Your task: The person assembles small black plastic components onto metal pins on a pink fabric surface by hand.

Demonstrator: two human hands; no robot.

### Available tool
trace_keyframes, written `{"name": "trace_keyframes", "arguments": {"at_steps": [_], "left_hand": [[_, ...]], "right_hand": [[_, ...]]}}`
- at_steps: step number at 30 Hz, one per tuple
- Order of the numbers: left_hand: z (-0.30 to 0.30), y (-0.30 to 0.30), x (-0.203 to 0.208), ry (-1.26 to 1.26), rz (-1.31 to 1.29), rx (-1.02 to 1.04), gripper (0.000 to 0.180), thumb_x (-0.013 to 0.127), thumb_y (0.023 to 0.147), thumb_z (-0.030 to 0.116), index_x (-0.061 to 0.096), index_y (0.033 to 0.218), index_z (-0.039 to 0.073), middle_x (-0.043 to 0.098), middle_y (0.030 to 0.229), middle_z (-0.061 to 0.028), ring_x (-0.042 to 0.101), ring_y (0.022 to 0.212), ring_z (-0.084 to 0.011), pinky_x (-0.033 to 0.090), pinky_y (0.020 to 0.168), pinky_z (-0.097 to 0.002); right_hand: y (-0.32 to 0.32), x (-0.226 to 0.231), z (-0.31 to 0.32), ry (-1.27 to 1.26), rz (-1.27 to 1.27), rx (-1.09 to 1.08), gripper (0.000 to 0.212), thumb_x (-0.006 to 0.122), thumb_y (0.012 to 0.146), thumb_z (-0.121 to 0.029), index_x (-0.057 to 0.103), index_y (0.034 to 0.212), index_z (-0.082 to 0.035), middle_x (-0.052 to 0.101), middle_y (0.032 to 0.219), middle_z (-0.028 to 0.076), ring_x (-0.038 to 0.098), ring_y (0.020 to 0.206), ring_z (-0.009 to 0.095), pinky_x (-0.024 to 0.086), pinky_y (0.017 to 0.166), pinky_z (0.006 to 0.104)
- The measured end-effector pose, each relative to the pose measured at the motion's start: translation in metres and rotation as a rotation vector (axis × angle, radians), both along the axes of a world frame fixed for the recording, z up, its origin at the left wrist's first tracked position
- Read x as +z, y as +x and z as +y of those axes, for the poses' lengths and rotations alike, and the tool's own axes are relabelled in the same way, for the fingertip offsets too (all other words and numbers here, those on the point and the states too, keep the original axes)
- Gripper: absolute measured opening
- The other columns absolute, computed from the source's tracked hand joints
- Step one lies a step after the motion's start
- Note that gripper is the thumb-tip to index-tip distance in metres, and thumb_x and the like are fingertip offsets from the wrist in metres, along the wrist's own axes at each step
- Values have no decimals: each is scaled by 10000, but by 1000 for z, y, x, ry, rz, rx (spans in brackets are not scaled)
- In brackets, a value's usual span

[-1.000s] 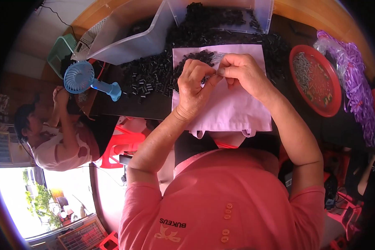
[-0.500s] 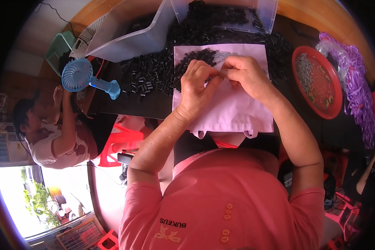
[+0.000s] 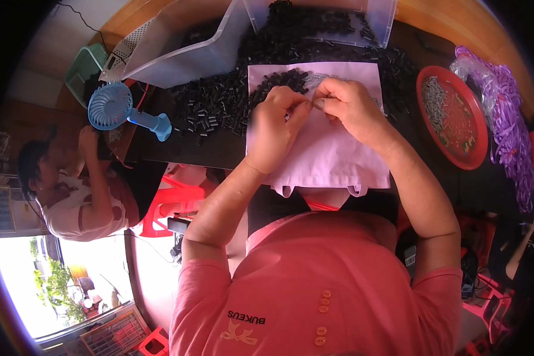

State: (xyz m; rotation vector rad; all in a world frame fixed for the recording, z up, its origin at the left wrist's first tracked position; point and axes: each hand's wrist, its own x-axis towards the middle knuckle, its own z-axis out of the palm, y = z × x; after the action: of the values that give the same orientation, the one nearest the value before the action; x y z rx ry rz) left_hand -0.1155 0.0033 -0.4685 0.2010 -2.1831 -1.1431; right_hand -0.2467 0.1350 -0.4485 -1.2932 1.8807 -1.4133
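Note:
Over a pale pink cloth bag (image 3: pixel 332 160) on the dark table, my two hands meet fingertip to fingertip. My left hand (image 3: pixel 274 127) is closed, its thumb and forefinger pinched; a small pale bit shows beside the fingers, too small to name. My right hand (image 3: pixel 353 108) pinches thumb against forefinger right next to it, and whatever lies between is hidden. Just beyond my left fingers lies a heap of short black tubes (image 3: pixel 277 82) on the bag. A patch of small grey metal pieces (image 3: pixel 315 80) lies beside that heap, partly behind my right hand.
More black tubes (image 3: pixel 210 107) spread leftward on the table below clear plastic bins (image 3: pixel 184 68). A blue handheld fan (image 3: pixel 111 107) stands at left, near a co-worker (image 3: pixel 89 202). To the right are a red tray (image 3: pixel 477 157) holding grey pieces and a bundle of purple straps (image 3: pixel 510 130).
My left hand has turned and shifted slightly, blurred at its outer edge, with its fingers drawn a little back. My right hand stays nearly still. The co-worker's raised arm has lowered.

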Motion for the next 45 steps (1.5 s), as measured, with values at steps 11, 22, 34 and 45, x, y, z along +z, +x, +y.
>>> {"name": "trace_keyframes", "arguments": {"at_steps": [11,22,34,45], "left_hand": [[1,0,0,108,-4,-20,62,642,880,37,667,890,-19,618,797,-18,570,743,-89,456,678,-234],[1,-1,0,118,63,58,42,683,832,17,675,863,-9,594,754,-55,564,672,-131,463,628,-265],[-12,2,11,-411,14,95,125,688,776,-26,701,890,23,617,830,-60,592,797,-197,495,670,-301],[-25,-11,8,-943,-234,-73,179,669,726,11,690,872,112,558,874,-61,556,903,-281,522,744,-396]], "right_hand": [[1,1,0,-87,-48,-16,115,652,834,-88,625,878,14,629,704,99,578,621,174,445,590,327],[3,3,-1,-143,-89,-47,94,639,875,-83,614,852,4,564,639,29,502,573,91,402,530,282],[-7,-1,2,-91,106,-90,78,626,894,-74,604,872,-3,544,684,-12,482,623,64,401,562,238],[-9,-2,3,-108,215,-125,135,641,841,-154,639,872,-23,670,749,141,645,692,298,483,636,391]]}}
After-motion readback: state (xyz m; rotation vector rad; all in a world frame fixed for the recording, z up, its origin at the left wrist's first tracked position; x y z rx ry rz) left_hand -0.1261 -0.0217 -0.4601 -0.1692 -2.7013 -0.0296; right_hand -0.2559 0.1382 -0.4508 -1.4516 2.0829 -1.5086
